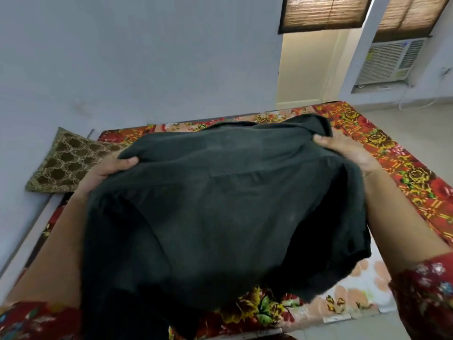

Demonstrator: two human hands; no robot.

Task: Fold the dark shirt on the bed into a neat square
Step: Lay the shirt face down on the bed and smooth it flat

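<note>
Hands hold the dark shirt (220,204) up above the floral bedsheet (404,173), its hem trailing toward the near edge. Left hand (110,168) grips the shirt's left shoulder, thumb on top; right hand (343,148) pinches the right shoulder beside the collar. Left of the shirt lies a brown patterned cushion (66,160).

Room was pretty plain tbh, pale bluish wall (122,57) from 9 to 12 o'clock, a gold-patterned cushion (68,163) at 9 on the red-floral-covered bed (404,168), woven blinds (323,13) at 1, a window AC unit (389,62) at 2, with light floor (404,123) below it.
</note>
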